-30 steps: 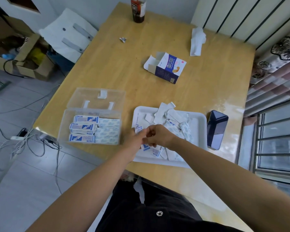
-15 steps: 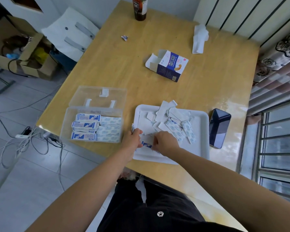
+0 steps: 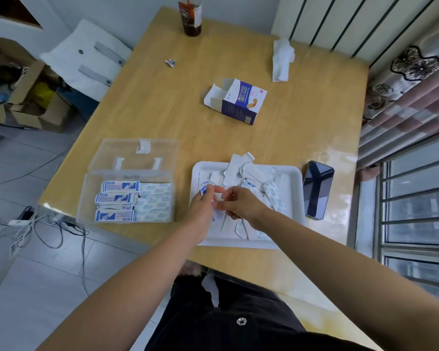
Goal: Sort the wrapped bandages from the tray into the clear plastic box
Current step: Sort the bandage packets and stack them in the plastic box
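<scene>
We view the counter [image 3: 162,110] from above. The clear plastic box [image 3: 86,198] stands at the near left corner, its front wall close to the counter's near edge, and its lid [image 3: 134,153] lies folded back behind it. Inside it, sorted bandages [image 3: 119,198] lie in flat rows, blue-printed ones on the left and pale ones on the right. The white tray [image 3: 295,198] sits to the right of the box, its near rim also close to the counter's edge. A strip of wood separates the two, so they stand apart. A dark phone [image 3: 317,190] lies just beside the tray's right rim. Beyond the tray a wide stretch of wood runs to an opened carton [image 3: 241,102], and farther back we see a tissue [image 3: 281,59], a crumpled scrap [image 3: 170,63] and a bottle [image 3: 190,16] at the far edge. Loose wrapped bandages [image 3: 271,196] are heaped in the tray, and a few overhang its far rim.

Both hands hover over the tray's left half. The left hand [image 3: 200,206] has its fingers curled round a small stack [image 3: 203,190] of blue-printed bandages, held upright above the tray's left rim. The right hand [image 3: 241,203] is narrowly closed, its fingertips meeting on a pale strip [image 3: 217,199] between the two hands, which nearly touch
</scene>
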